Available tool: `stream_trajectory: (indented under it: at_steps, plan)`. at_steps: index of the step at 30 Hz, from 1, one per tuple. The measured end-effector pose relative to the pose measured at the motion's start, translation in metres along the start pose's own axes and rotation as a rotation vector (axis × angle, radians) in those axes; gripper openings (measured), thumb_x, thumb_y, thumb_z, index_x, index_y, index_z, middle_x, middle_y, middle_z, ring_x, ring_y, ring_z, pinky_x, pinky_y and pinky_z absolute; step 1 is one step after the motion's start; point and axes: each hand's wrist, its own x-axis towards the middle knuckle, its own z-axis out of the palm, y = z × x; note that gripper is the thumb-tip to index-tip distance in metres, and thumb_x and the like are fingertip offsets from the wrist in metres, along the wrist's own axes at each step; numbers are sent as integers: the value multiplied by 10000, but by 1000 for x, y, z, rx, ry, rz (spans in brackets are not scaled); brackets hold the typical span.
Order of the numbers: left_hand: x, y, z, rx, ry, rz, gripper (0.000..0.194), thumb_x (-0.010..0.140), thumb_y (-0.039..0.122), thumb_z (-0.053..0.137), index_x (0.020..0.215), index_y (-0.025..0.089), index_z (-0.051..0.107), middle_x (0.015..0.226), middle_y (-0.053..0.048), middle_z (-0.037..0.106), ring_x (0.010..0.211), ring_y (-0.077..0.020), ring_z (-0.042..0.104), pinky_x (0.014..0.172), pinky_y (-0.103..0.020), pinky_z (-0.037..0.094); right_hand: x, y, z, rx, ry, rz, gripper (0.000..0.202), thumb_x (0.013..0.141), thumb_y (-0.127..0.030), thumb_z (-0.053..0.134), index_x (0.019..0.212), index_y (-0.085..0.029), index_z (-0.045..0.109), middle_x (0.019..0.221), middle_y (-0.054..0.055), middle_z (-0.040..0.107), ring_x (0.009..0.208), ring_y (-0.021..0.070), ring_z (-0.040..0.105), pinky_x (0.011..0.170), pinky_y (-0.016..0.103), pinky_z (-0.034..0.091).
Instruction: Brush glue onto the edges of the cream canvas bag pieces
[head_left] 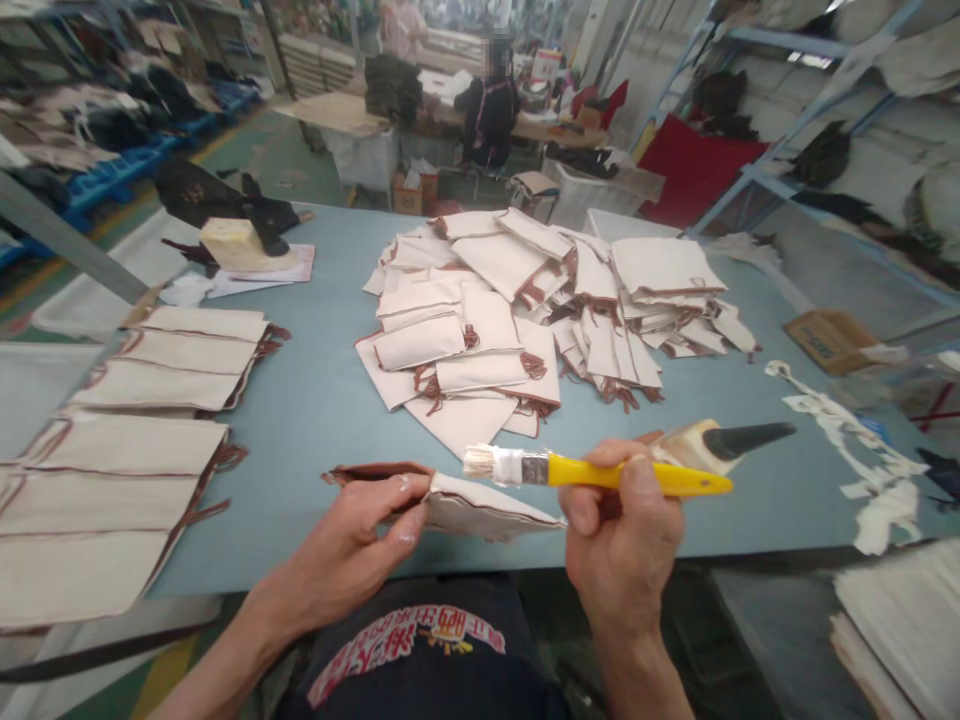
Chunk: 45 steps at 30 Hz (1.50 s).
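head view: near the lower centre of the frame, the left hand (367, 540) pinches a cream fabric piece with a brown inner face (491, 508) between thumb and fingers, by its upper edge at the join of brown and cream. the right hand (630, 545) grips a flat brush with a yellow handle (694, 481), thumb pressed against curled fingers. the bristles, coated in something thick and white, are just beside the piece's top edge; whether they touch it, i cannot tell. a heap of similar cream pieces with brown ties (487, 270) covers the upper middle of the blue-green table (300, 400).

to work well here, i'd keep the pinch close to the edge so it stays steady, hold the loaded bristles clear of the cream outside, and lay only a thin, even coat. the white smears on the left fingertips (407, 537) could mark the cloth, so wiping them seems wise.
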Motion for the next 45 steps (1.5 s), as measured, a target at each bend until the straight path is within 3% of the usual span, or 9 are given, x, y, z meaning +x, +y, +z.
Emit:
stream_trajectory:
  at_steps: [8, 11, 15, 20, 24, 27, 32, 40, 45]
  plan:
    - [0, -23, 11, -75, 64, -59, 257, 1002, 209, 512, 1023, 189, 767, 910, -27, 772, 812, -165, 714, 756, -217, 543, 1, 7, 2, -96, -83, 12, 341, 1027, -468, 611, 810, -208, 653, 456, -92, 448, 347, 76, 415, 385, 177, 332]
    - [3, -27, 6, -200, 58, -169, 285, 1009, 285, 531, 1013, 188, 799, 983, -50, 774, 871, -194, 707, 748, -235, 537, 1, 6, 3, -120, -126, -28, 349, 1044, -458, 593, 808, -209, 660, 457, -91, 449, 342, 71, 399, 380, 176, 325]
    - [10, -28, -1, -504, -2, -357, 381, 1014, 466, 580, 1115, 178, 808, 766, -18, 670, 671, -154, 558, 600, -220, 461, -1, 6, 9, -125, -218, -93, 342, 1063, -436, 560, 828, -212, 669, 466, -93, 452, 339, 71, 393, 366, 174, 306]
    - [12, -24, -2, -823, -98, -480, 532, 952, 611, 674, 1188, 145, 780, 654, 40, 495, 557, -88, 338, 482, -178, 279, 0, 18, 15, -182, -375, -295, 244, 1084, -334, 519, 935, -225, 678, 550, -79, 529, 391, 80, 477, 402, 186, 365]
    - [10, -22, -4, -922, -86, -496, 493, 914, 576, 748, 1180, 161, 773, 750, 9, 572, 643, -104, 442, 579, -181, 387, 5, 30, 15, -352, -483, -492, 201, 1084, -308, 510, 990, -232, 671, 612, -56, 607, 460, 104, 553, 464, 227, 434]
    - [10, -23, -5, -941, -76, -503, 429, 881, 513, 804, 1139, 171, 782, 810, -6, 621, 723, -124, 509, 680, -202, 455, 6, 30, 20, -362, -436, -575, 217, 1088, -332, 513, 982, -233, 674, 630, -45, 622, 477, 115, 563, 476, 247, 454]
    - [11, -29, -3, -917, -44, -534, 428, 877, 521, 785, 1050, 130, 767, 705, 40, 515, 586, -72, 362, 510, -164, 292, 6, 15, 32, -141, -209, -699, 282, 1089, -399, 554, 911, -211, 665, 583, -61, 571, 426, 94, 488, 422, 228, 412]
    - [11, -28, -2, -895, -83, -542, 441, 880, 544, 764, 1007, 122, 742, 661, 54, 490, 524, -58, 311, 453, -172, 243, 2, 33, 16, -288, -451, -629, 249, 1086, -373, 528, 936, -234, 669, 617, -50, 571, 475, 119, 551, 483, 270, 464]
    - [10, -30, -1, -817, -47, -555, 369, 901, 481, 727, 1025, 136, 760, 647, 59, 478, 525, -63, 319, 459, -169, 256, 6, 28, 22, -212, -253, -651, 269, 1088, -393, 516, 930, -230, 659, 595, -59, 548, 445, 111, 523, 427, 235, 429]
